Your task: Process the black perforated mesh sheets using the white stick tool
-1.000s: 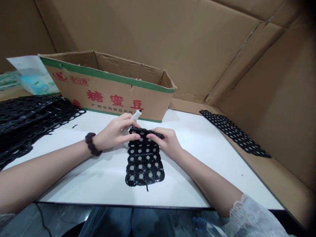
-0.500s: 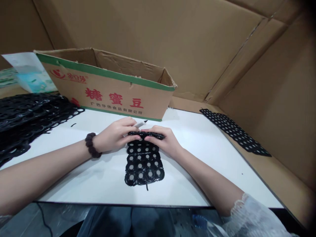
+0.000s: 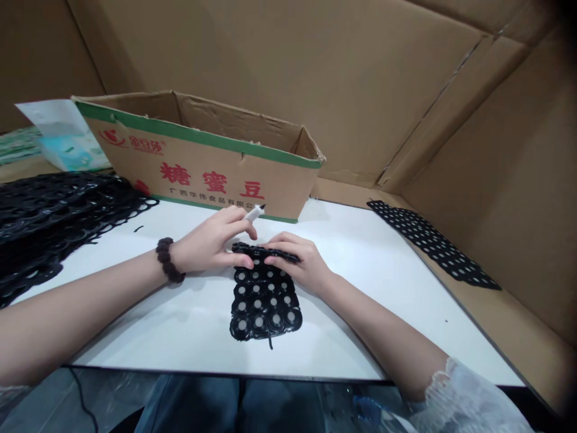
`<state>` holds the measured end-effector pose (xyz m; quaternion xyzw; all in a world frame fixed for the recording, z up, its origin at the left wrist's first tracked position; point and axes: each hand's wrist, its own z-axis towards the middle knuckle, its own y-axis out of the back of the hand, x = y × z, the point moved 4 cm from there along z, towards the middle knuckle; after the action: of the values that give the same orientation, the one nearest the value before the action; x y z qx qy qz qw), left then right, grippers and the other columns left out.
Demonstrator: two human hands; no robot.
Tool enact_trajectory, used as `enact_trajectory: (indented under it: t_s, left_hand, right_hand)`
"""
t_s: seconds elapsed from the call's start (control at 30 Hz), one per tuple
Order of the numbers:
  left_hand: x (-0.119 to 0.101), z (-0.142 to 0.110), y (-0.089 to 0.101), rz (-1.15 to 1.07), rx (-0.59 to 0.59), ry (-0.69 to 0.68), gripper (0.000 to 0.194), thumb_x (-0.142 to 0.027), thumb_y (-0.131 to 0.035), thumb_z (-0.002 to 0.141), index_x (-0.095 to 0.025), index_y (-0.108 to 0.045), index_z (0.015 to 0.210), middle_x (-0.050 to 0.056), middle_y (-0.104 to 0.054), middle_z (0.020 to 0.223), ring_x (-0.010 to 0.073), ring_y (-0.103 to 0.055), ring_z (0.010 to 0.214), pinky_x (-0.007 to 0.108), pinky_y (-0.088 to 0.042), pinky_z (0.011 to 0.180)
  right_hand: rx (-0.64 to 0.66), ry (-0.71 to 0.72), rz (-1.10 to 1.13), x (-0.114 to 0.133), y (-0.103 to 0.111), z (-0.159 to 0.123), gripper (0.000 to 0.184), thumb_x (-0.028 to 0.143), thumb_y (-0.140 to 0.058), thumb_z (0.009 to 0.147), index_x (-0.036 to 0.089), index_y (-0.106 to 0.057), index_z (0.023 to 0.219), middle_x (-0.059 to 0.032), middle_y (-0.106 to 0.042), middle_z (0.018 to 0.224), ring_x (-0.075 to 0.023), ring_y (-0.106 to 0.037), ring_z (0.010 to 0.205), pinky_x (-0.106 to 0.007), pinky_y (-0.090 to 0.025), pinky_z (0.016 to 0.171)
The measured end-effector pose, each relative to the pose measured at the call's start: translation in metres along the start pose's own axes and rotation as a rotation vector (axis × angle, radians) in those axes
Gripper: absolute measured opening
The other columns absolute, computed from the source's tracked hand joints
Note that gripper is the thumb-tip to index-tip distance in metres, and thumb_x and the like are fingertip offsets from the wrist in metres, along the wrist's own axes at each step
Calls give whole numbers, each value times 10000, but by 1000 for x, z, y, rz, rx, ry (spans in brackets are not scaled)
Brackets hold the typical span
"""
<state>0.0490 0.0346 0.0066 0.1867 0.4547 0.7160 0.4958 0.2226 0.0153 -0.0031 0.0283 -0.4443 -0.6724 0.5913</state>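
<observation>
On the white table in front of me lies a black sheet (image 3: 265, 304) with rows of round cups and pale grey dots. Its far end is folded up. My right hand (image 3: 297, 258) pinches that raised edge, thumb on the near side and fingers behind. My left hand (image 3: 225, 237) is curled around a white pen-like tool (image 3: 255, 213) with a dark pointed tip, which sticks up past the fingers. The left thumb rests at the sheet's left side near the fold, while the index finger is lifted off it. A dark thin strip pokes out of the sheet's near edge.
A cardboard box (image 3: 193, 162) with green edges and red lettering stands behind my hands. Black webbing with holes (image 3: 49, 216) is heaped at the left, near a tissue pack (image 3: 72, 144). Another dotted black sheet (image 3: 428, 243) lies along the right edge. Cardboard walls (image 3: 288, 72) surround the table.
My left fingers have lifted off the folded edge and spread from the thumb, raising the white tool. My right hand still pinches the fold, which now slants slightly. The view has shifted a little.
</observation>
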Motion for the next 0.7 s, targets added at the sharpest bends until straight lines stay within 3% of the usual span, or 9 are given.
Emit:
enact_trajectory:
  t_s: [0.13,0.23,0.4,0.6,0.7]
  left_hand:
    - [-3,0,-5,-36,74,-12,501,-614,-394,864,-157,-579,949,73,-514,889,204,-479,821,315,-395,729]
    - [-7,0,-7,-62,85,-25,466,-557,-347,909,-156,-584,928,75,-529,879,200,-487,824,314,-397,740]
    - [-9,1,-6,-113,81,-5,548,-610,-302,891,-169,-626,881,77,-574,855,202,-514,839,320,-407,770]
    - [-10,2,-5,-202,52,0,557,-604,-307,893,-173,-658,923,97,-633,937,209,-558,919,321,-430,824]
    - [-10,0,-6,-170,23,-6,538,-577,-302,909,-175,-634,1041,104,-632,1009,208,-558,946,326,-429,839]
  right_hand:
    - [-37,-44,81,1,0,1,245,402,-608,828,210,-691,955,-81,-638,1053,-197,-617,1005,-376,-501,919]
    - [-57,-91,170,2,-2,1,247,399,-638,806,198,-696,937,-100,-624,1105,-212,-608,1036,-392,-501,924]
    - [-111,-146,204,8,-3,0,211,402,-644,802,229,-693,912,-77,-620,1179,-217,-578,1100,-428,-459,979]
    - [-157,-203,273,18,-3,-1,148,347,-632,825,248,-688,920,-48,-659,1155,-211,-580,1113,-446,-444,993]
    - [-190,-232,284,19,-3,0,154,326,-634,827,256,-688,953,-42,-672,1117,-197,-579,1105,-428,-441,1001]
